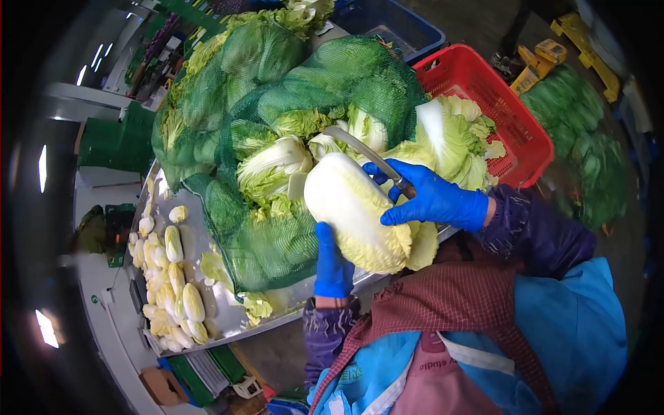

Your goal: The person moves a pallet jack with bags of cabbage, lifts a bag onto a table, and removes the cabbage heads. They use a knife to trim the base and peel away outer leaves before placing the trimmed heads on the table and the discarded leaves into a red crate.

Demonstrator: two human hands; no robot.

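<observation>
A pale, trimmed napa cabbage (pixel 353 211) is held in front of my body. My left hand (pixel 332 259), in a blue glove, supports its lower left side, with part of the grip hidden behind the cabbage. In my blue-gloved right hand (pixel 436 199) is a knife (pixel 360 145) with a curved blade pointing up and left, above the top of the cabbage. The right thumb rests against the cabbage's side. Just beyond, more napa cabbages (pixel 275 166) lie in the mouth of an open green mesh bag (pixel 259 245).
A red basket (pixel 536 142) with loose leaves stands at the right, below a blue crate (pixel 429 34). Small trimmed cabbages (pixel 183 297) cover the left end of the metal table (pixel 280 304). Green netting (pixel 588 152) and yellow equipment (pixel 539 62) are at the far right.
</observation>
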